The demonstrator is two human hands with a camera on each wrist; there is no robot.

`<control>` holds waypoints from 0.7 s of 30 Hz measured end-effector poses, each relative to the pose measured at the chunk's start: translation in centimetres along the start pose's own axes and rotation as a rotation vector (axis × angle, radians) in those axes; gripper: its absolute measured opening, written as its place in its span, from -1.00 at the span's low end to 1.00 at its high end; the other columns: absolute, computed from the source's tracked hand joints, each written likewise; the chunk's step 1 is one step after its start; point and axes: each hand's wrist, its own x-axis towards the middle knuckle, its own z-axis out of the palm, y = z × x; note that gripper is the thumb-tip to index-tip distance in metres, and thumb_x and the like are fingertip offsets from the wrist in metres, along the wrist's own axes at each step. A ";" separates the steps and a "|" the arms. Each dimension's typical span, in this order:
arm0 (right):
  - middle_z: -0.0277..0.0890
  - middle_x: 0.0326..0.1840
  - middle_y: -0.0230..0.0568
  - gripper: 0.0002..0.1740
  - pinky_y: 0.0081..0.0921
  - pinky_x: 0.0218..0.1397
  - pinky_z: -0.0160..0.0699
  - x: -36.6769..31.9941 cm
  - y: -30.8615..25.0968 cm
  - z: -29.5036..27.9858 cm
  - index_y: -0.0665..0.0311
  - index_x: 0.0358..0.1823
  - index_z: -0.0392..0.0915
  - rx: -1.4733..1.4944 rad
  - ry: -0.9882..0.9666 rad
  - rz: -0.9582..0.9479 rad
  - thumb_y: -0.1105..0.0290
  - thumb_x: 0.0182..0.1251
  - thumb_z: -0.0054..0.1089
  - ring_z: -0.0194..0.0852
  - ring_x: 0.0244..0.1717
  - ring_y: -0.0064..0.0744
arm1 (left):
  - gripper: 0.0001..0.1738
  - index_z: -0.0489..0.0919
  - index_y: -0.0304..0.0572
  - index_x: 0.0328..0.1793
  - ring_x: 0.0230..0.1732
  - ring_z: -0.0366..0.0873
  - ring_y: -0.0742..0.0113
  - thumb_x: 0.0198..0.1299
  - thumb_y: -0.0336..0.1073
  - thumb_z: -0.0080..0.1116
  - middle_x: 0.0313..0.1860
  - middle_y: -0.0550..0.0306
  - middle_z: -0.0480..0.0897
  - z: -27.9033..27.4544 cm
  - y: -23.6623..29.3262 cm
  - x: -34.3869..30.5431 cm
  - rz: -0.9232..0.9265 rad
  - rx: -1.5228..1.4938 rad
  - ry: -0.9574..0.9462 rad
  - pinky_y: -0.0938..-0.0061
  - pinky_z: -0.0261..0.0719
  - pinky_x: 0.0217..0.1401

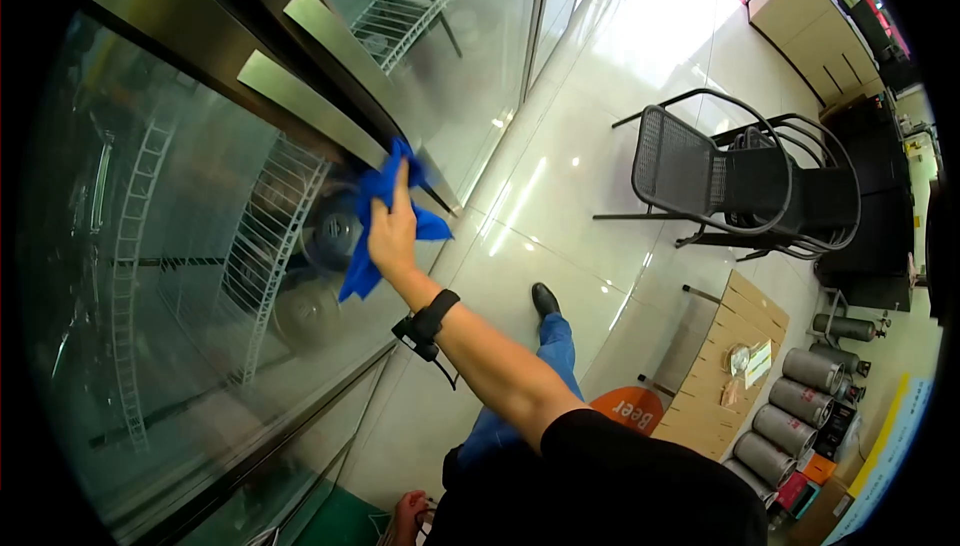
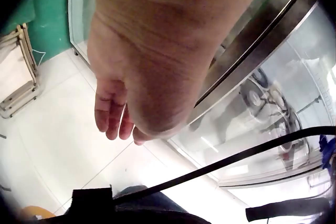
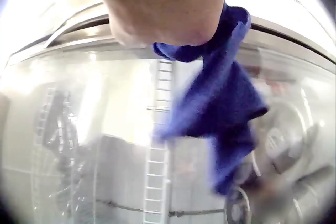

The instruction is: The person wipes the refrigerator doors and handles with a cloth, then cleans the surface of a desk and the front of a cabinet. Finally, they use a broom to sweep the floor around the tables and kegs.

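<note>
A blue cloth (image 1: 360,271) is bunched in my right hand (image 1: 395,236) beside the metal frame and glass of an upright cabinet, just below the ends of two flat door handles (image 1: 305,106). In the right wrist view the cloth (image 3: 223,95) hangs from under the right hand (image 3: 165,6) in front of the glass; its fingers are mostly hidden there. My left hand (image 1: 408,516) is low at the bottom edge of the head view. In the left wrist view the left hand (image 2: 147,61) hangs with loose fingers and holds nothing.
Wire racks (image 1: 270,236) stand behind the cabinet glass. Black chairs (image 1: 700,171) are stacked on the tiled floor (image 1: 500,306) to the right. Beyond the legs are a slatted wooden table (image 1: 715,386), an orange sign (image 1: 628,408) and several metal kegs (image 1: 785,431).
</note>
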 end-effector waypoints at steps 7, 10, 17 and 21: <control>0.48 -0.14 -0.18 -0.50 -0.58 0.03 0.36 0.8 3.2 -0.1 0.33 0.32 0.26 0.194 -0.057 0.400 0.47 0.33 -0.07 0.37 -0.17 -0.42 | -0.58 0.52 -0.37 0.05 -0.25 0.61 0.25 0.22 -0.17 0.20 -0.24 0.03 0.60 0.2 -4.0 -0.4 -0.089 -0.023 0.100 0.40 0.60 -0.20; 0.49 -0.16 -0.15 -0.44 -0.55 0.00 0.37 -0.1 -1.2 -1.2 0.31 0.37 0.21 0.256 -0.063 0.128 0.46 0.31 -0.04 0.40 -0.16 -0.39 | -0.57 0.53 -0.37 0.03 -0.26 0.61 0.25 0.21 -0.15 0.21 -0.24 0.04 0.61 0.7 -5.1 -0.8 -0.064 0.020 0.069 0.40 0.60 -0.21; 0.47 -0.30 -0.28 -0.34 -0.50 -0.17 0.41 2.3 5.4 -2.0 0.32 0.43 0.13 0.039 -0.060 0.331 0.51 0.23 -0.12 0.36 -0.32 -0.52 | -0.65 0.52 -0.35 0.06 -0.32 0.57 0.36 0.28 -0.23 0.12 -0.28 0.08 0.60 -0.2 -7.5 1.5 -0.019 -0.171 0.030 0.43 0.58 -0.26; 0.45 -0.22 -0.41 -0.53 -0.54 -0.03 0.34 3.7 6.2 -0.9 0.36 0.27 0.33 0.513 0.110 0.296 0.41 0.34 -0.08 0.31 -0.23 -0.58 | -0.68 0.52 -0.31 0.08 -0.34 0.55 0.38 0.31 -0.26 0.08 -0.28 0.08 0.60 0.7 -2.3 -1.7 -0.156 0.128 0.170 0.45 0.56 -0.26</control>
